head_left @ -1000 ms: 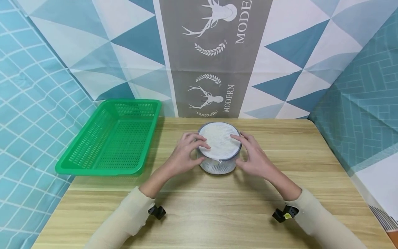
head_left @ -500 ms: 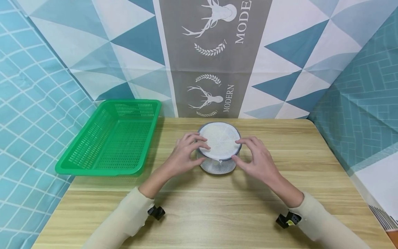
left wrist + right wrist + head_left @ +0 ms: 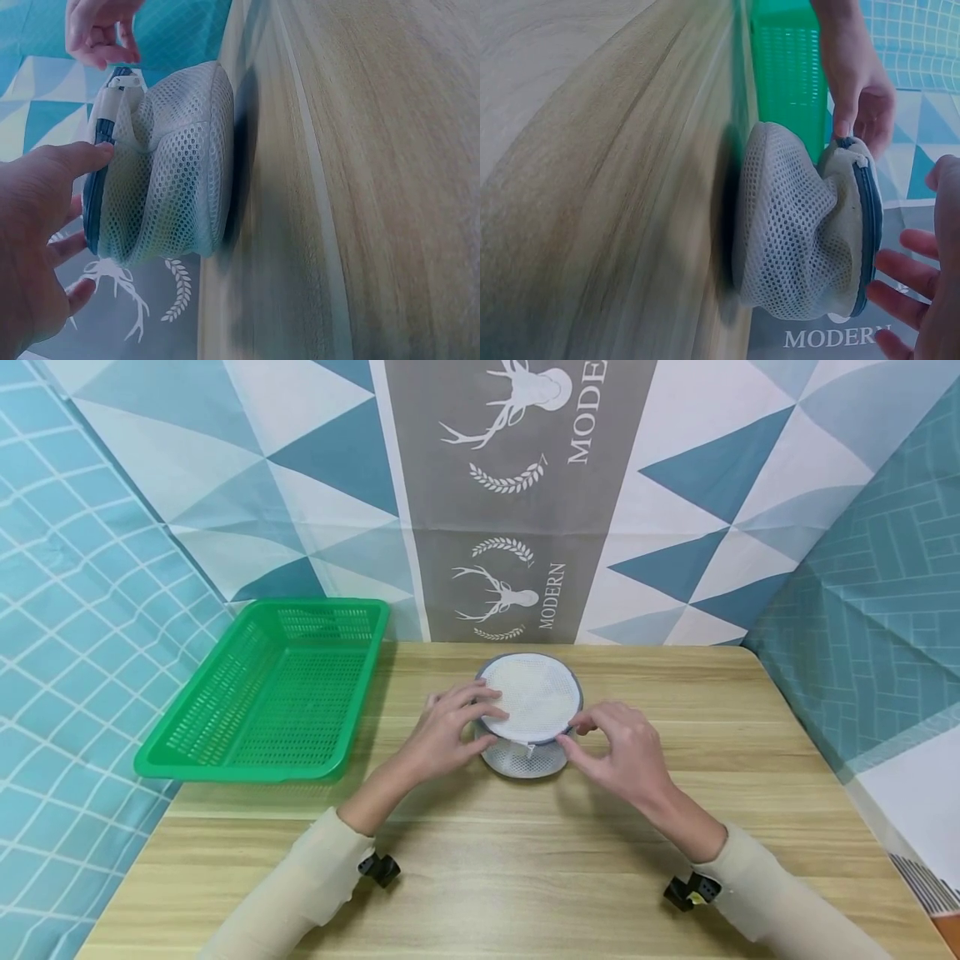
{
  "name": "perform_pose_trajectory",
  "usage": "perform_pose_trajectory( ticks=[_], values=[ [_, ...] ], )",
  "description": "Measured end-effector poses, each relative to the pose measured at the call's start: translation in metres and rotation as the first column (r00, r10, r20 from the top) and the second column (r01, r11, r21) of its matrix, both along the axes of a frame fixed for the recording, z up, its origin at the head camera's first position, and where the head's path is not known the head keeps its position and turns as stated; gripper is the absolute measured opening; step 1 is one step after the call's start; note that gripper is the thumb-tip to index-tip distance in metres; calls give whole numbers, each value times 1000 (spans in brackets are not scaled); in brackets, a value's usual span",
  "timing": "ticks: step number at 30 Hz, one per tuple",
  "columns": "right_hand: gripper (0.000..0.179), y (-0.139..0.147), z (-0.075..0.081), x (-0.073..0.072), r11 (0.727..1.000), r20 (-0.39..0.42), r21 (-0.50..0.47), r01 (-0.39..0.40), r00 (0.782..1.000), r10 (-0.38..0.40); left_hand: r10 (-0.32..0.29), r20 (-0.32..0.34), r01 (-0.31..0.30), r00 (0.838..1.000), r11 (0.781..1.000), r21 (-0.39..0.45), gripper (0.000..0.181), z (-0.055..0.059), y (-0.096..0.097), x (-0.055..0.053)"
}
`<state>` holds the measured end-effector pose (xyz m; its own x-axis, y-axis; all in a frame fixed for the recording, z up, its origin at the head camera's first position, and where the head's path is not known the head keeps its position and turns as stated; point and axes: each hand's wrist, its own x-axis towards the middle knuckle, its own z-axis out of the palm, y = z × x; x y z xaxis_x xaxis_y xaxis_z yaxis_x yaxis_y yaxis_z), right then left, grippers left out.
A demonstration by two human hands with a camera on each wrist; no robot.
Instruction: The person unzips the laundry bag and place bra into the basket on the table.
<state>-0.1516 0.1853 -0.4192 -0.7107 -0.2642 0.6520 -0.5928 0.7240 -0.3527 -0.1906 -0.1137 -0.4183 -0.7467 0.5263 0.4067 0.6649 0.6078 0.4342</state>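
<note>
Mesh laundry bag (image 3: 534, 693), round and white, is standing upright on the wooden table (image 3: 487, 877), close to the back edge and about midway between the left and right edges. Its flat top is facing upward, ringed by a dark blue zip (image 3: 867, 217), and the soft sides are creasing and sagging beneath that rim. A small white zip pull (image 3: 124, 81) is hanging at the front, toward the person. The left hand (image 3: 452, 724) is grasping the bag's left side, thumb pressing the rim while the other fingers are reaching over the top. The right hand (image 3: 622, 750) is hovering by the front right of the rim, fingers loosely bent and clasping nothing in the wrist views; whether a fingertip is touching the zip, I cannot tell. Over at the back left corner of the table, a green basket (image 3: 240, 772) is sitting well apart from the bag and showing past the left edge. Cream sleeves (image 3: 300, 877) are covering both forearms, and behind the back edge a patterned backdrop (image 3: 645, 510) is displaying white deer heads and the word MODERN
</note>
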Motion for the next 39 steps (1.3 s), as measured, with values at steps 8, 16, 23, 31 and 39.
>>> perform_pose_trajectory(
  ticks=[8,16,23,31,39],
  values=[
    [17,-3,0,1,999,14,26,-23,1000,23,11,14,-12,1000,1000,9,25,-1,-1,-1],
    [12,-7,-4,0,996,64,49,-78,995,75,14,-12,-14,1000,1000,18,23,0,1,-2],
    [12,-12,-11,1,988,51,109,-107,993,102,16,-19,-16,1000,999,39,21,1,2,-1],
    [15,-21,-12,4,976,49,171,-136,990,130,16,-32,-15,999,999,49,20,1,5,1],
    [12,-26,-12,3,975,93,187,-120,990,104,-6,-43,8,999,999,52,19,1,7,2]
  ],
)
